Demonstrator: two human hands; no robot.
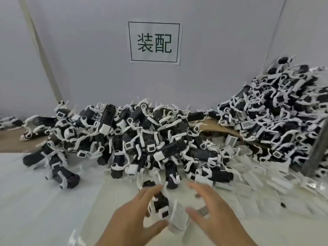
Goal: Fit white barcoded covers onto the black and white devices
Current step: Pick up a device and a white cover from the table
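White glossy tabletop (44, 201); a brown strip (10, 141) shows behind it at left. Grey wall (88, 59) with a paper sign (154, 43) reading 装配. Devices lie against the wall: low pile (142, 139) at centre, taller heap (284, 112) at right, cardboard (213, 125) between. Loose covers (262, 196) strewn front right. Left hand (134, 215) spread round one device (159, 205), thumb below it; blurred, cannot tell if the grip has closed. Right hand (213, 217) splayed, grip wide, holding nothing. One cover (178, 217) lies between the hands.
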